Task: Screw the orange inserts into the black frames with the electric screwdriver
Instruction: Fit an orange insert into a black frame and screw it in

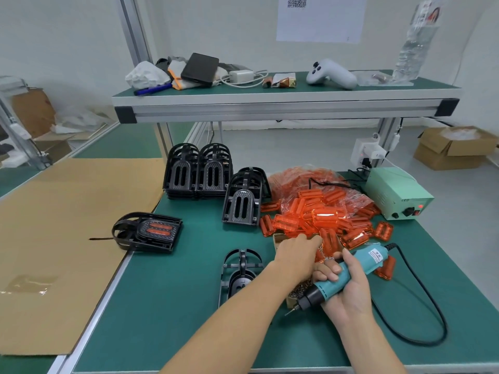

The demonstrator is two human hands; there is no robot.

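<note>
The right hand (pixel 348 290) has its fingers (pixel 328 273) curled round the teal electric screwdriver (pixel 348 276), held low and slanted, bit pointing down and to the left toward a small box of screws (pixel 295 292). The left hand (pixel 294 255) reaches across in front of it, fingers stretched forward and loosely spread, their tips at the near edge of the pile of orange inserts (pixel 318 220); whether they already pinch one cannot be told, since the back of the hand hides them.

The step in hand looks like fetching the next insert. To do it well, take a single piece from the loose edge of the heap rather than from the bag, keep the driver clear of the reaching arm, and turn the insert the right way up before setting it down.

The open black frame (pixel 239 271) waiting for it lies on the bench (pixel 167 298) just left of the left wrist, partly hidden by the forearm. One finished frame (pixel 151 230) sits further left, at the edge of the cardboard sheet (pixel 67 238); stacks of empty frames (pixel 198 171) stand behind.
</note>
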